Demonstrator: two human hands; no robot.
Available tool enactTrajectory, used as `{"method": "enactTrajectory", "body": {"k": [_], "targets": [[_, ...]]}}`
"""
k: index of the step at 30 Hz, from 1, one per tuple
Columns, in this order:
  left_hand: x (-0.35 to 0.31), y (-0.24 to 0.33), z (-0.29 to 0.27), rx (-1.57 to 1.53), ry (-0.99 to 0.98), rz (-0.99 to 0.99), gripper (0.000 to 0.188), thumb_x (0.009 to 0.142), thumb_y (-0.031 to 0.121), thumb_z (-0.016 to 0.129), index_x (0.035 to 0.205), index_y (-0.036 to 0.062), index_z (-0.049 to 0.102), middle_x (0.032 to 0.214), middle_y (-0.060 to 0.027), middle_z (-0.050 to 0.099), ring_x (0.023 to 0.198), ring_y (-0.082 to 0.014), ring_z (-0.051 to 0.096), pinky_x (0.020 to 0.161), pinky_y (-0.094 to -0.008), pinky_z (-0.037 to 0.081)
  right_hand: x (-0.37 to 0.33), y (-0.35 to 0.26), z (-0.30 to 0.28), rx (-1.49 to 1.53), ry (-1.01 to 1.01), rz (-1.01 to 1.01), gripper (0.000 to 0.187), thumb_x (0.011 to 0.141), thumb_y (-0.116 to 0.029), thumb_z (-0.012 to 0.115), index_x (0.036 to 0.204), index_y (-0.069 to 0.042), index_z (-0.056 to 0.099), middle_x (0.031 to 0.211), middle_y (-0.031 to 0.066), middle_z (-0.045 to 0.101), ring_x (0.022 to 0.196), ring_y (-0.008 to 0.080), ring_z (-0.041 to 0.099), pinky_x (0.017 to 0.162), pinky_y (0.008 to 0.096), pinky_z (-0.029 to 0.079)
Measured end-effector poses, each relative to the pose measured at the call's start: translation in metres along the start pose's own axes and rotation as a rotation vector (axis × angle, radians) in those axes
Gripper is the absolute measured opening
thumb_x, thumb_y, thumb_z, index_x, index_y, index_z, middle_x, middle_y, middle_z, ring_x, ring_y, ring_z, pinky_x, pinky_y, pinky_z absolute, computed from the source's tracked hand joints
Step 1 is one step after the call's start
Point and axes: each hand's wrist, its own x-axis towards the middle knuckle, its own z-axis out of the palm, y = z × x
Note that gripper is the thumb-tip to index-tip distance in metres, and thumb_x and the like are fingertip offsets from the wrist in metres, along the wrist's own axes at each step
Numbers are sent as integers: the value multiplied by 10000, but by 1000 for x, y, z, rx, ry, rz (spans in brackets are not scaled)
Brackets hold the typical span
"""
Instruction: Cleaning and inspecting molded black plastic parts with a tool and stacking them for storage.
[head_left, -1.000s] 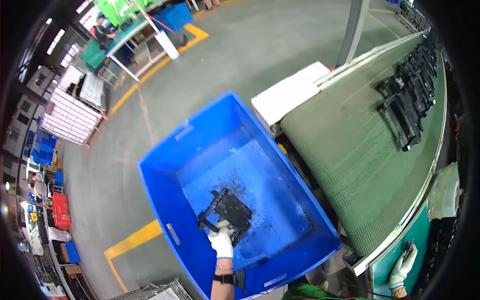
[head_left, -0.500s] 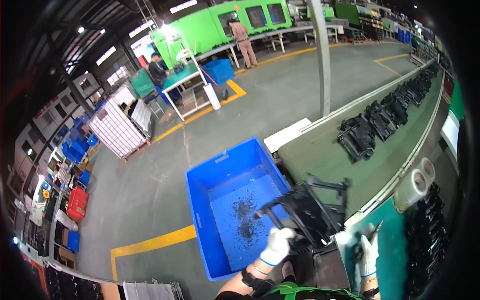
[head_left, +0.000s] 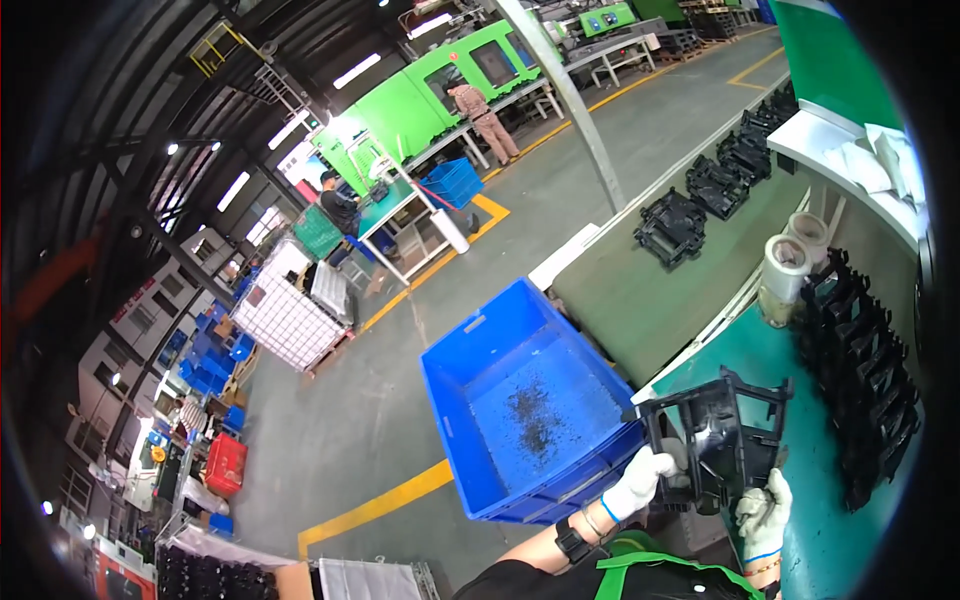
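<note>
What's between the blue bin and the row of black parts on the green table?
In the head view, a black plastic frame gripped by the left hand shows between them, with some green table beyond.

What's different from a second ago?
The white-gloved left grip has lifted the black, open-framed plastic part out of the blue rectangular plastic bin and carried it rightward, toward the flat green tabletop. The white-gloved right grip, apart from it then, is now at its lower right; whether it holds it is unclear. Unchanged: the left's hold; dark crumbs in the bin.
</note>
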Motion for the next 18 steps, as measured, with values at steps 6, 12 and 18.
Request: {"method": "enactTrajectory", "body": {"k": [6, 12, 18], "targets": [[-2, 45, -11, 135, -274, 33, 129, 799, 146, 630, 792, 17, 627, 709, -34, 569, 637, -136, 538, 565, -282, 389, -33, -32, -61, -102, -8, -296, 567, 948, -218, 688, 1479, -158, 498, 1062, 34, 650, 508, 50, 352, 402, 201, 276], [56, 56, -23, 186, -354, 56, 164, 805, 176, 647, 737, 42, 581, 645, -26, 521, 611, -151, 534, 569, -300, 402, -93, -102, -90, -529, -87, -355, 837, 910, -205, 703, 1632, -111, 290, 1509, 48, 497, 674, 68, 551, 559, 198, 470], [153, 5, -31, 767, -514, -250, 78, 875, 116, 613, 853, 75, 676, 753, -9, 668, 655, -125, 614, 585, -289, 484, -75, -107, -96, -448, -127, -509, 677, 946, -206, 706, 1539, -25, 435, 1439, 126, 553, 1326, 261, 528, 1124, 402, 444]]}}
